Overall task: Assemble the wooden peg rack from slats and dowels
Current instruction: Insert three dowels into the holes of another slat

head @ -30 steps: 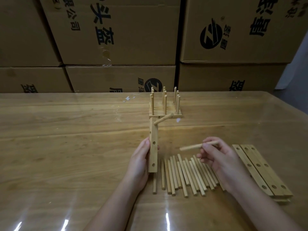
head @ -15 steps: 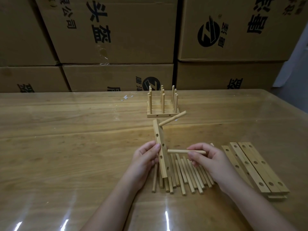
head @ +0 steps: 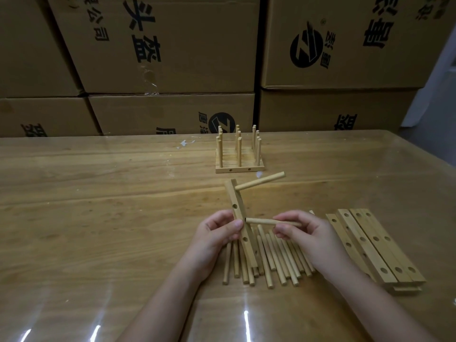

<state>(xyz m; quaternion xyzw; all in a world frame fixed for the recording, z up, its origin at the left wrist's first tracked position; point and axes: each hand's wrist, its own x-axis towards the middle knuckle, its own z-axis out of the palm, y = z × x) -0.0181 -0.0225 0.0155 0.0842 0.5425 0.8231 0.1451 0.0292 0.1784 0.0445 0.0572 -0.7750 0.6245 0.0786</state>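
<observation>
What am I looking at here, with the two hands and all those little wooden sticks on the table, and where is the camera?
There is no machine here. A person works with bare hands, and the one camera sits on their head, looking forward and down.

The left hand holds a wooden slat with holes in it, at a tilt. One dowel already sticks out near the slat's far end. The right hand pinches a second dowel, its tip right at the slat's side.

Under the hands lies a row of loose dowels on the table. To the right is a stack of more slats. Farther back stands a finished peg rack, with cardboard boxes behind the table.
</observation>
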